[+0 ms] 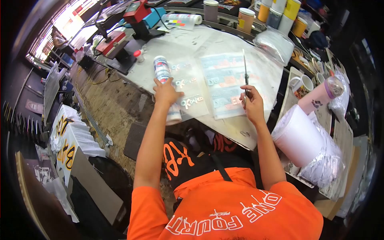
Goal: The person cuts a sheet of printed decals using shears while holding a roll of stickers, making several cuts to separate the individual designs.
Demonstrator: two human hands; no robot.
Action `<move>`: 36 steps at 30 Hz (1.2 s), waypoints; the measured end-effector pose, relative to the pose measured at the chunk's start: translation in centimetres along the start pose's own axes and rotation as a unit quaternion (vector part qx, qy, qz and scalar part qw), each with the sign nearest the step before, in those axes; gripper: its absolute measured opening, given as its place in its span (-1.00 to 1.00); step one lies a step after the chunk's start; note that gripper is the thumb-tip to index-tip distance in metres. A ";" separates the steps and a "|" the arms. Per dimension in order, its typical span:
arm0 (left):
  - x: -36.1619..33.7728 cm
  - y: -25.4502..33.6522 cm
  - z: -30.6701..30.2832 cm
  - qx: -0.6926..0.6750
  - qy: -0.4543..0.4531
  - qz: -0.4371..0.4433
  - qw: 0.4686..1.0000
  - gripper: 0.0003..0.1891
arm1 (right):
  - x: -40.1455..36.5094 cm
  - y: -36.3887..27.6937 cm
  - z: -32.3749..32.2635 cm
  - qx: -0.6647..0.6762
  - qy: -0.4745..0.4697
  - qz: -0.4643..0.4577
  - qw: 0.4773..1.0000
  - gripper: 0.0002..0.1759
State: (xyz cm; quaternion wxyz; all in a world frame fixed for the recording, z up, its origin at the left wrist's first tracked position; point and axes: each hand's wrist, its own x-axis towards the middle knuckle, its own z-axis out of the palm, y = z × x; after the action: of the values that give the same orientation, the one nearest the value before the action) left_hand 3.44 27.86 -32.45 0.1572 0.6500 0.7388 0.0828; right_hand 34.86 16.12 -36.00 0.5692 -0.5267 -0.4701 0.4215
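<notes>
My left hand [166,93] lies over a roll of printed transfer film [161,68], fingers curled round it and the thumb reaching to the right. A clear sheet [191,90] with lettering spreads from the roll. In my right hand [253,105] is a pair of scissors [245,66], blades pointing away from me, over the table. Beneath the scissors lies a second printed sheet [224,86] with rows of blue and red letters. Both sheets rest on the pale worktable [188,40].
A red heat press [116,44] stands at the back left, near a small red-capped bottle [138,55]. Jars [245,20] line the back. To the right are a mug [302,85], a pink bottle [320,95] and a large white roll [296,134]. A person [60,42] is far off.
</notes>
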 end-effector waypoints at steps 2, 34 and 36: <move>0.2 0.7 0.6 0.006 0.022 0.025 0.999 -0.05 | -2.0 1.4 -0.7 0.020 0.051 -0.014 0.998 -0.72; -6.3 4.2 3.7 -0.029 -0.038 0.464 0.884 -0.47 | -3.2 0.2 5.0 -0.141 -0.014 -0.182 0.973 -0.74; -5.5 4.6 3.6 -0.021 -0.062 0.453 0.889 -0.48 | -2.3 0.7 5.9 -0.131 0.012 -0.176 0.976 -0.76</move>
State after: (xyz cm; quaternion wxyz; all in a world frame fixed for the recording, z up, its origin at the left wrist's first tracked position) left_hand 9.55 22.81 -33.62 0.1618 0.9146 0.3507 0.1195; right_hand 28.64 15.10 -36.87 0.5659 -0.5108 -0.5996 0.2436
